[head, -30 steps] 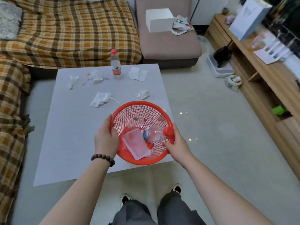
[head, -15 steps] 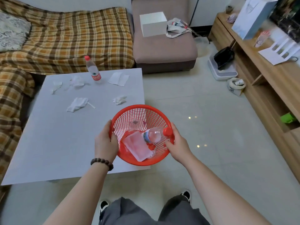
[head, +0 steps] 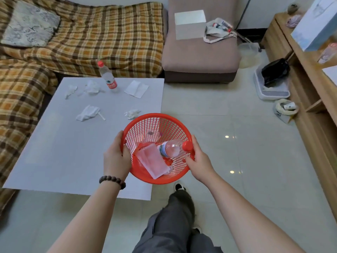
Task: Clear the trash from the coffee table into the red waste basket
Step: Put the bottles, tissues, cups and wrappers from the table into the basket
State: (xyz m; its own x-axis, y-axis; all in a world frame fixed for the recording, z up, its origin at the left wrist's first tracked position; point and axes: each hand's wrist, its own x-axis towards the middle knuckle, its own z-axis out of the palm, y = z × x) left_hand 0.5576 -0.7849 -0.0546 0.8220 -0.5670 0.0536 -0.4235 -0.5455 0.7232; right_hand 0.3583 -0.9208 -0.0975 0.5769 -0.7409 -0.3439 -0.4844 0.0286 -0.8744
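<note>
Clearly cluttered, the white surface (head: pixel 54 152) carries an upright bottle (head: pixel 107 77) with a red cap near its far edge, a flat napkin (head: pixel 136 89) to its right, and crumpled tissues: two by the far left (head: pixel 70 90) (head: pixel 92 88), one mid-left (head: pixel 88 112), and one (head: pixel 131 113) just beyond the basket rim. A plaid-covered sofa (head: pixel 102 37) runs along the far and left sides, with a patterned cushion (head: pixel 30 25) on it. A mauve seat (head: pixel 200 50) beside it holds a white box (head: pixel 190 23) and a bag (head: pixel 218 29). Pale tiles cover the floor (head: pixel 237 152), and a wooden shelf unit (head: pixel 313 84) stands along the right.

The red basket (head: pixel 160 123) is held over the surface's near right corner, partly out over the floor. Inside lie a bottle on its side (head: pixel 171 148), a flat wrapper (head: pixel 155 162) and another clear wrapper (head: pixel 152 135).

The left hand (head: pixel 116 157), a bead bracelet (head: pixel 112 181) at the wrist, clamps the basket's left rim, thumb inside. The right hand (head: pixel 198 159) clamps the right rim, its grip closed by the bottle's cap. Both forearms reach forward from below, above dark trousers (head: pixel 173 225).
</note>
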